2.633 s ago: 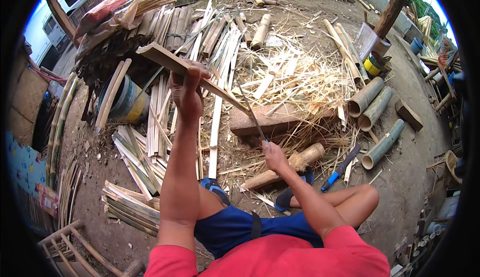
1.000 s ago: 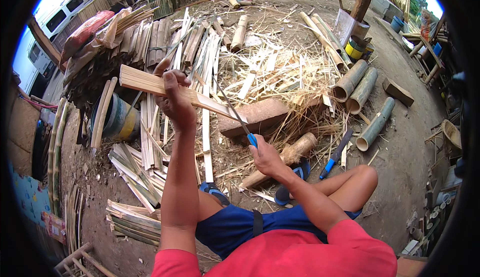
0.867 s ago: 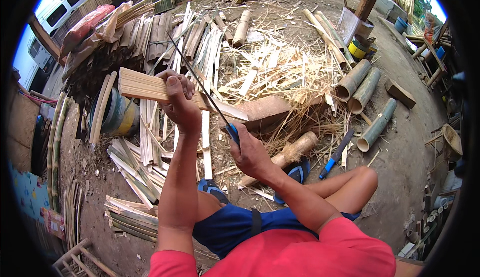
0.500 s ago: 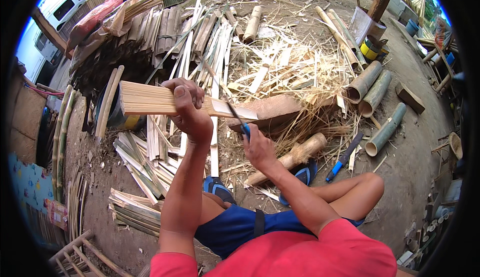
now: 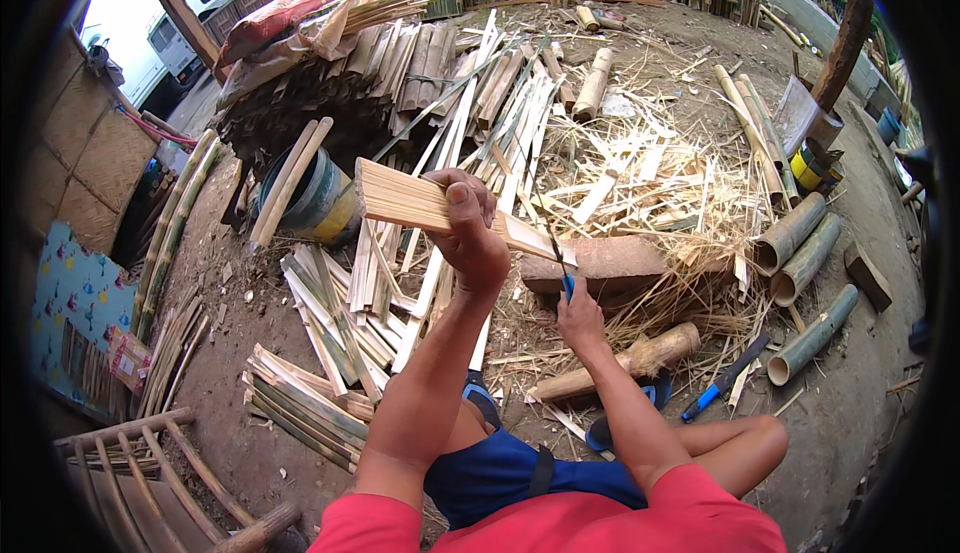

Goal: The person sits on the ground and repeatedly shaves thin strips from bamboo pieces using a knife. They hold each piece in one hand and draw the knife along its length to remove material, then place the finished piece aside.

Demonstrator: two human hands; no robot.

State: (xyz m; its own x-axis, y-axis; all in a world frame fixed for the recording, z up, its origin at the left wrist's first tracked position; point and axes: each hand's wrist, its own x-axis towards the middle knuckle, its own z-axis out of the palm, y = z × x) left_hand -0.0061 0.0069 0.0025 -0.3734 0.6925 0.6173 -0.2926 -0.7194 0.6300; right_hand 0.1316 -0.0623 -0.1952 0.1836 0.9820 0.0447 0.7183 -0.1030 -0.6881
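Observation:
My left hand [image 5: 468, 221] is closed round a pale bamboo piece [image 5: 400, 198], split into many fine strips at its left end. Its smooth, whitish right end [image 5: 532, 238] points toward my right hand [image 5: 582, 319]. That hand grips a knife by its blue handle [image 5: 568, 287]. The dark, narrow blade [image 5: 553, 238] stands upright across the bamboo's right end; I cannot tell whether it touches. Below and beyond this end lies a brown wooden block [image 5: 610, 261], and a fibrous bamboo log [image 5: 640, 358] rests on the ground by my feet.
Split bamboo slats [image 5: 310, 408] lie in piles at the left. A blue-and-yellow bucket [image 5: 325, 198] holds bamboo poles. Pale shavings [image 5: 650, 168] cover the ground ahead. A second blue-handled knife [image 5: 722, 381] lies at the right, near cut bamboo tubes [image 5: 812, 335].
The whole view has swung left, so the scene sits further right. The knife blade stands more upright, nearer the bamboo's right tip. Both hands keep their holds.

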